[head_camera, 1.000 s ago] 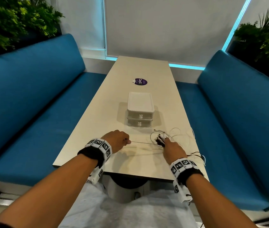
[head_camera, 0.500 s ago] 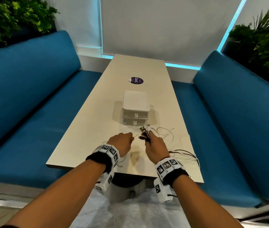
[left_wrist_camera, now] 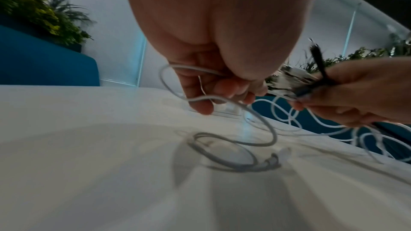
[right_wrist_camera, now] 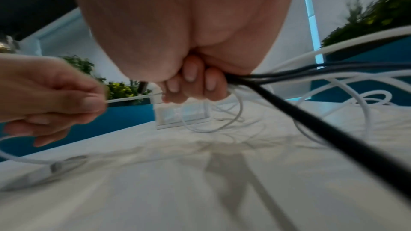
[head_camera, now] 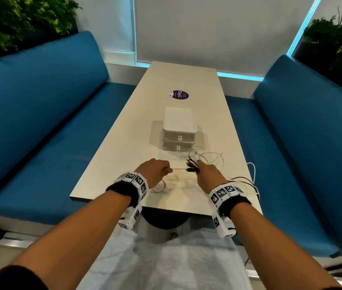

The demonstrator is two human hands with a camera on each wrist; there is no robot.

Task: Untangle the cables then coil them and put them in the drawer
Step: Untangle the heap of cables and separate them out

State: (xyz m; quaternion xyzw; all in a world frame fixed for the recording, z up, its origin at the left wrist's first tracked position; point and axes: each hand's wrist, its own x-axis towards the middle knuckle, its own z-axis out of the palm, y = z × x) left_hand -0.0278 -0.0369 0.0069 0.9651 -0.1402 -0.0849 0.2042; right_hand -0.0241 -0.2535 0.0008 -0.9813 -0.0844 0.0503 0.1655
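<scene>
1. Left hand (head_camera: 155, 171): my fingers are curled and pinch a thin white cable (head_camera: 179, 169). In the left wrist view that cable loops under the fingertips (left_wrist_camera: 201, 108) and drops to a loose grey-white coil on the table below.
2. Right hand (head_camera: 208, 174): clenched around a bundle of cable ends, black and white plugs (head_camera: 192, 163) sticking out above the fist. The right wrist view shows black cables (right_wrist_camera: 311, 122) and more white ones trailing out of the closed fist toward the right.
3. The white strand runs nearly straight between the two hands, just above the tabletop. Whether it is fully taut I cannot tell.
4. Step in hand, my judgement: untangling. I am drawing one white cable out of the bundle. No finished coil shows and nothing is stowed.
5. Next move probably calls for pulling the strand free without dragging the rest, then winding it into loops.
6. The remaining tangle (head_camera: 214, 159) lies to the right of the hands, with some strands hanging over the right table edge.
7. Small white plastic two-drawer box (head_camera: 179, 130): beyond the hands, both drawers shut, near the tangle.
8. Surface: long pale beige table (head_camera: 124, 143), with a round purple sticker (head_camera: 179, 95) past the box.
9. Room: blue upholstered benches (head_camera: 40, 114) on both sides, green plants behind them, a white blind with a cyan-lit edge at the far end.
</scene>
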